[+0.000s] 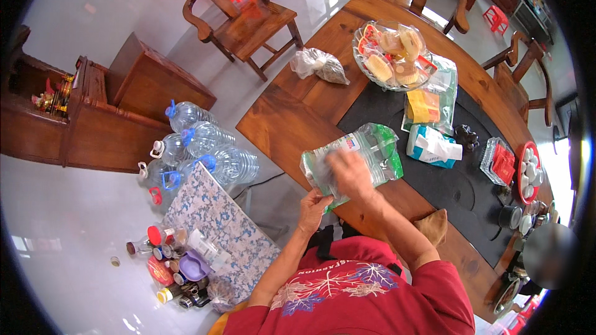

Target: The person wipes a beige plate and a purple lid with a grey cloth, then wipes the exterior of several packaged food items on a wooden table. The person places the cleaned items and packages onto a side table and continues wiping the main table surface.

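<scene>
- Wooden table [273, 118]: its near edge runs past the person in the red T-shirt [372, 298]; a wooden armchair [251, 17] stands beyond its far left corner.
- Black panel [444, 192]: set along the tabletop, bearing several of the things below.
- Large clear water bottles [236, 164]: grouped on the floor to the left, well apart from the hands.
- Clear-and-green plastic bag [382, 149]: the thing being handled, lying at the table's near edge in front of the person, partly over the black panel. The work on it looks unfinished, since both hands are at it; whether it is sealed, and how much is left to do, cannot be told.
- Glass bowl [356, 56]: farther along the table, heaped with wrapped pastries [392, 46].
- Right hand [351, 170]: over the bag's left part, fingers bent and blurred; I cannot tell whether they grip anything.
- Left hand [313, 208]: pinching the bag's near edge between thumb and fingers.
- Tissue pack [419, 141]: just right of the bag, apparently not in use.
</scene>
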The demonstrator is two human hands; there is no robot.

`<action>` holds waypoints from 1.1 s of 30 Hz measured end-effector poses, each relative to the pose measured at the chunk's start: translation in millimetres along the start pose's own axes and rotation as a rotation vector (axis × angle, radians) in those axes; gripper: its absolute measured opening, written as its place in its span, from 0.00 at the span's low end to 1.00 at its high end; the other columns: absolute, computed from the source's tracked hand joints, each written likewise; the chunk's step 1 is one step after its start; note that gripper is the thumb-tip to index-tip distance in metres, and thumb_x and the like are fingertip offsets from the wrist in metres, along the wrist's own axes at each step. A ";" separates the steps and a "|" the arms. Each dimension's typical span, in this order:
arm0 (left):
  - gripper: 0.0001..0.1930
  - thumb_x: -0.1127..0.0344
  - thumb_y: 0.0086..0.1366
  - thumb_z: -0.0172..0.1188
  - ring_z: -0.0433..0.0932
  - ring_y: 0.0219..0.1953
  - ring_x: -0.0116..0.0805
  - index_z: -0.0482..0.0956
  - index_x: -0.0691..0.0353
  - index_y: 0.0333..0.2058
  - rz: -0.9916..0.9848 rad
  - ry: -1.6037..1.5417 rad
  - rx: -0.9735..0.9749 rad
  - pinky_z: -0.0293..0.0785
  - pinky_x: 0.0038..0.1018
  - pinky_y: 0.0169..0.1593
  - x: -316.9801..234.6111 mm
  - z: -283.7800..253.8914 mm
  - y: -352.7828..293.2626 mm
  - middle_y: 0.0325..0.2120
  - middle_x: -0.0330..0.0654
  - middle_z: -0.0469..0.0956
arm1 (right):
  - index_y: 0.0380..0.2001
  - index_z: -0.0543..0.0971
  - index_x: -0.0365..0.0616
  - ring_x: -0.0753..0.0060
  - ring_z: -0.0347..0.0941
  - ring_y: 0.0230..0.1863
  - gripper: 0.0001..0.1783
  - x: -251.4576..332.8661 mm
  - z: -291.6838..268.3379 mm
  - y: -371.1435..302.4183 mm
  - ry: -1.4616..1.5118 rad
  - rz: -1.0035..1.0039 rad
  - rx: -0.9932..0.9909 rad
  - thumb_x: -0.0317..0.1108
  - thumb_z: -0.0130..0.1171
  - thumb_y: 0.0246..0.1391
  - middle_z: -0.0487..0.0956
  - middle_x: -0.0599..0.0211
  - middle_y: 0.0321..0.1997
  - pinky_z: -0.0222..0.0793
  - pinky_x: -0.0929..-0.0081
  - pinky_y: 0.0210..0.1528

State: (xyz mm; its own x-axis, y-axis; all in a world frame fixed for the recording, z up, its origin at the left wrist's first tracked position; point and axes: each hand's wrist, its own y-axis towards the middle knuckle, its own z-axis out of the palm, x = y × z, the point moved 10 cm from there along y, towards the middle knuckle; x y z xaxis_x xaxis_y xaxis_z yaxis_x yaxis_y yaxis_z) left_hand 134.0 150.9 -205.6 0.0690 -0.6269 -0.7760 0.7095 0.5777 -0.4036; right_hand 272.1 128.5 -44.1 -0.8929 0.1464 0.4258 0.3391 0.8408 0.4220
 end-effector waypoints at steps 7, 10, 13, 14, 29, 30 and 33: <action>0.09 0.80 0.58 0.58 0.77 0.40 0.27 0.78 0.63 0.38 0.027 -0.115 0.018 0.72 0.25 0.47 -0.6 0.1 -3.5 0.35 0.37 0.80 | 0.47 0.73 0.42 0.49 0.69 0.48 0.24 -9.1 -29.6 -27.8 0.076 0.154 -0.022 0.23 0.55 0.41 0.70 0.52 0.50 0.67 0.60 0.49; 0.11 0.81 0.58 0.58 0.78 0.40 0.27 0.78 0.64 0.40 -0.008 -0.093 -0.040 0.72 0.25 0.49 -14.5 15.2 -7.4 0.38 0.38 0.81 | 0.46 0.73 0.44 0.51 0.67 0.46 0.22 -67.8 -53.5 -34.8 -0.137 0.384 -0.248 0.21 0.51 0.45 0.70 0.54 0.47 0.68 0.60 0.46; 0.11 0.81 0.58 0.58 0.78 0.40 0.27 0.78 0.64 0.40 -0.021 -0.084 -0.032 0.72 0.25 0.49 -15.2 17.8 -7.3 0.39 0.39 0.81 | 0.48 0.72 0.40 0.48 0.66 0.49 0.19 -118.5 -40.8 -61.6 -0.021 0.611 -0.297 0.22 0.51 0.50 0.69 0.52 0.48 0.67 0.59 0.50; 0.11 0.81 0.58 0.58 0.78 0.41 0.27 0.79 0.64 0.40 -0.025 -0.079 -0.034 0.72 0.26 0.50 -15.4 17.7 -7.4 0.39 0.39 0.81 | 0.49 0.72 0.39 0.46 0.66 0.50 0.19 -136.2 -35.8 -69.4 0.043 0.707 -0.279 0.23 0.51 0.51 0.69 0.51 0.48 0.66 0.57 0.51; 0.28 0.78 0.52 0.67 0.77 0.44 0.36 0.67 0.67 0.51 -0.101 0.004 -0.161 0.74 0.34 0.52 -40.1 19.5 18.2 0.45 0.45 0.75 | 0.45 0.75 0.45 0.51 0.69 0.44 0.23 -10.2 -35.3 -22.1 0.060 0.091 -0.048 0.21 0.56 0.41 0.71 0.54 0.46 0.69 0.60 0.46; 0.28 0.79 0.52 0.68 0.77 0.45 0.36 0.69 0.66 0.51 -0.134 -0.004 -0.137 0.74 0.33 0.52 -40.2 25.3 16.5 0.45 0.44 0.76 | 0.45 0.75 0.45 0.51 0.69 0.45 0.22 -25.0 -31.0 -24.9 0.060 0.159 -0.071 0.21 0.56 0.41 0.71 0.54 0.46 0.68 0.60 0.46; 0.28 0.80 0.52 0.67 0.76 0.47 0.35 0.70 0.65 0.52 -0.075 0.004 -0.169 0.73 0.33 0.52 -41.9 23.1 11.9 0.46 0.42 0.77 | 0.45 0.74 0.44 0.50 0.68 0.46 0.21 -65.1 -42.6 -24.5 -0.017 0.340 -0.119 0.21 0.54 0.43 0.72 0.54 0.45 0.68 0.60 0.47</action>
State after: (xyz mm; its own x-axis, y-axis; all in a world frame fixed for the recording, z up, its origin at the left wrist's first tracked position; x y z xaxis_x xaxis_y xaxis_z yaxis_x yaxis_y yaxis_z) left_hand 155.7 171.9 -166.8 0.0177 -0.6695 -0.7426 0.5845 0.6095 -0.5356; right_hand 334.5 76.2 -48.1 -0.7274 0.4172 0.5448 0.6492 0.6757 0.3493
